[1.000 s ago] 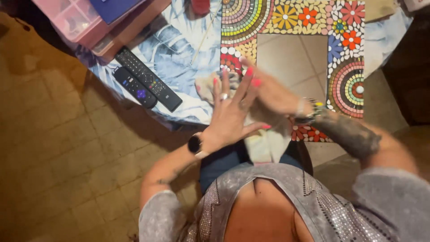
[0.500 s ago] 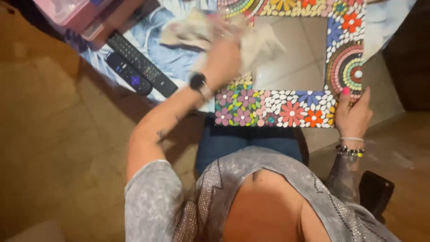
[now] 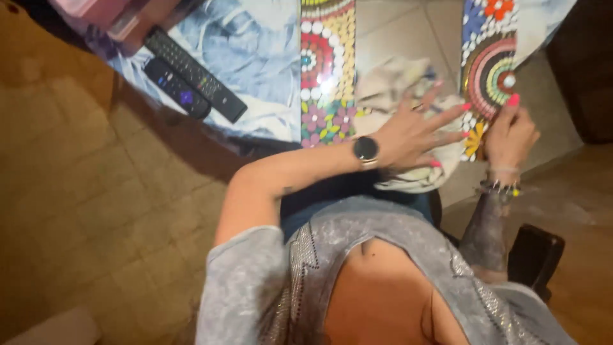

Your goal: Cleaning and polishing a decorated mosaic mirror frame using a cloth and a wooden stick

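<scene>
Over mirror, left hand on cloth, right hand gripping mosaic frame edge

The frame is glossy beaded mosaic, the rag soft crumpled cloth, the remotes matt black plastic.

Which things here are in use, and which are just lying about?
In use: cloth under the left hand; mosaic frame, its edge held by the right hand.
Lying about: two remotes, pink box.

A round black watch screen faces up on the left wrist, dark and unlit
</scene>
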